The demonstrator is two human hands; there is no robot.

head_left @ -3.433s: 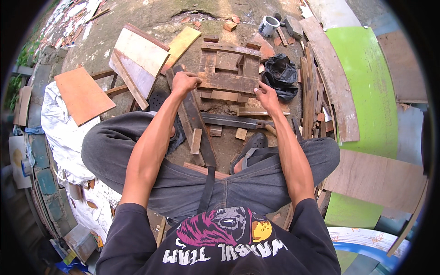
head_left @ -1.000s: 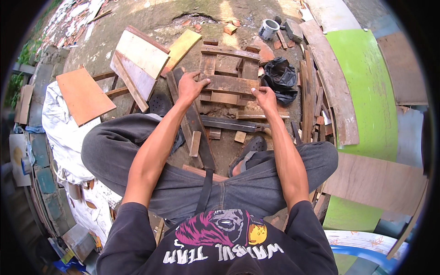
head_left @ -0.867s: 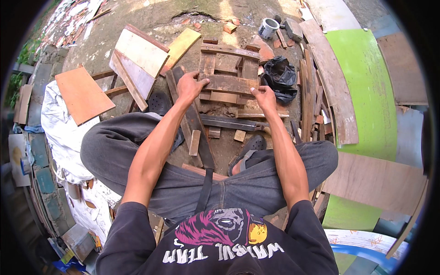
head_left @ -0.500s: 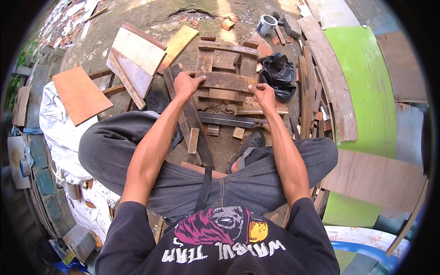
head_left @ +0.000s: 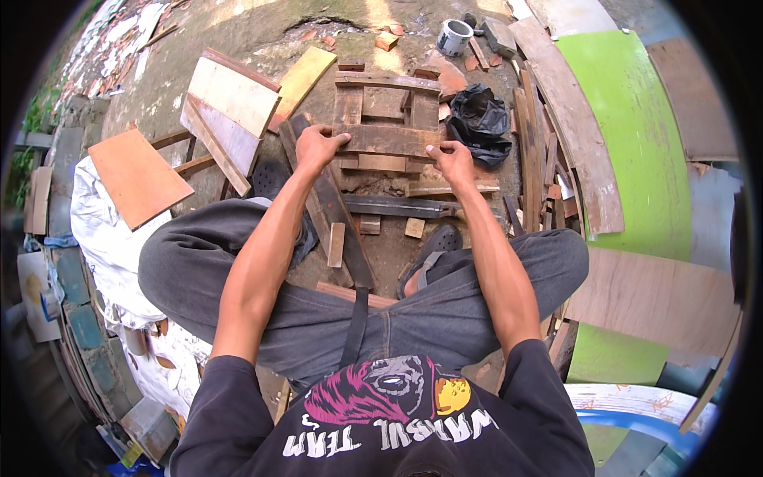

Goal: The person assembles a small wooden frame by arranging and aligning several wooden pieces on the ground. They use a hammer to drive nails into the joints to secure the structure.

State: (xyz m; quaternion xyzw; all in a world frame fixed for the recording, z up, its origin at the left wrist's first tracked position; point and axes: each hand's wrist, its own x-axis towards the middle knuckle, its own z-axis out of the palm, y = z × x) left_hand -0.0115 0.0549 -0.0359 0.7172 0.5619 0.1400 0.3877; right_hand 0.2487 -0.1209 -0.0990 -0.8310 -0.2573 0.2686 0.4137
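Note:
Between my hands lies a short brown wooden slat (head_left: 391, 141), set crosswise over a small frame of wooden pieces (head_left: 387, 81) on the ground. My left hand (head_left: 319, 148) pinches the slat's left end, thumb on top. At its right end, my right hand (head_left: 453, 162) grips with thumb and bent fingers. The undersides of both grips are hidden. Just nearer than the frame lies a long dark tool (head_left: 395, 207), its handle end beside my right wrist. Small wood blocks (head_left: 414, 228) lie close to it. Dark planks (head_left: 347, 230) slant between my legs.
A crumpled black plastic bag (head_left: 478, 123) sits right of the frame, with a paint can (head_left: 455, 38) farther back. Long wood strips (head_left: 531, 151) and a green panel (head_left: 636, 143) line the right. At left are an orange board (head_left: 141, 176) and white cloth (head_left: 103, 230).
The view has shifted slightly, so the frame and slat appear a little farther left. Both hands keep their hold on the slat's ends.

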